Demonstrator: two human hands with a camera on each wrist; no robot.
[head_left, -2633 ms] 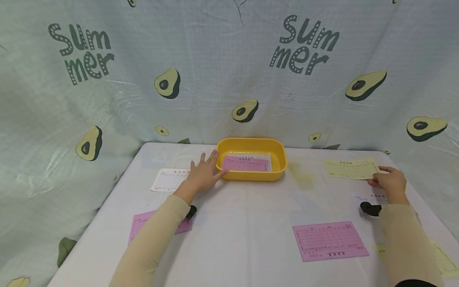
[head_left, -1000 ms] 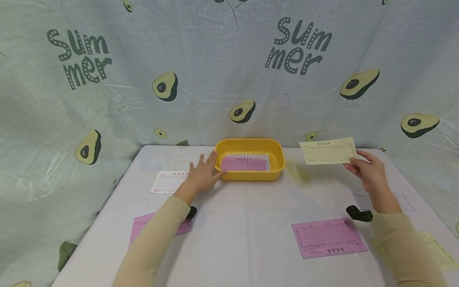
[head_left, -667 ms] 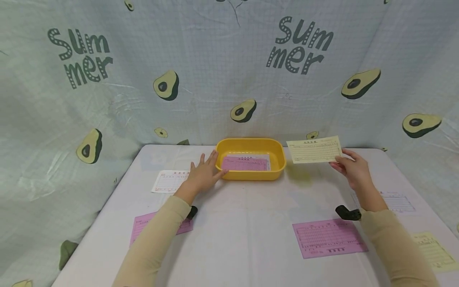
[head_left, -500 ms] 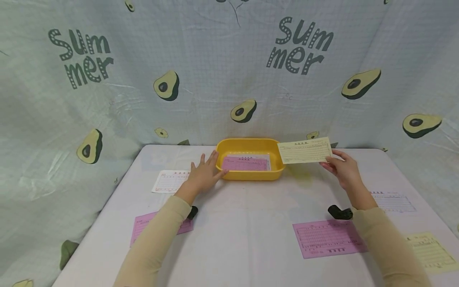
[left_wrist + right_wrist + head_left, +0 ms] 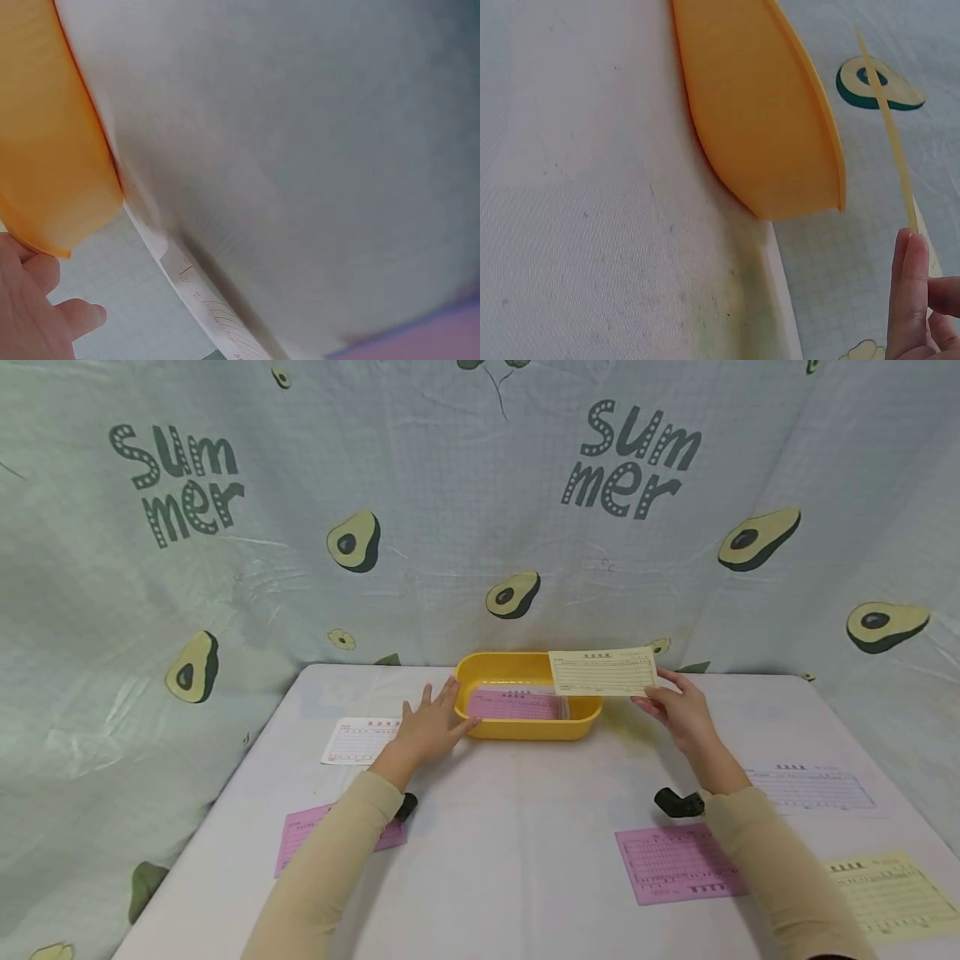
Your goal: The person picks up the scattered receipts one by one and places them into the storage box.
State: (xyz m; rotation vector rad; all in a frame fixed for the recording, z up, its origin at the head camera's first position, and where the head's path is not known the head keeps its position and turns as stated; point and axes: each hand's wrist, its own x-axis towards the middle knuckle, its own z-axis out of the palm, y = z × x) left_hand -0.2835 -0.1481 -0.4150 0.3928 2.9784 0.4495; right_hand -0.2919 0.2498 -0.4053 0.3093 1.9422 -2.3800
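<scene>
Both sleeved arms reach forward over table (image 5: 525, 827). Left hand (image 5: 427, 731) flat, fingers spread, touching yellow tray (image 5: 480, 727) left wall. Right hand (image 5: 678, 714) pinches yellow slip (image 5: 602, 672), held above tray's right end.

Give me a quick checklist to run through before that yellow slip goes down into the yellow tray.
1. Right hand pinches the yellow slip by its right edge: ok.
2. Slip over the yellow tray: not ok, only its left part overlaps the right rim.
3. Left hand rests on the tray's left wall, steadying it: ok.
4. Room in the tray: ok, only a pink slip lies flat in it.
5. Slip held level: ok, roughly.
</scene>
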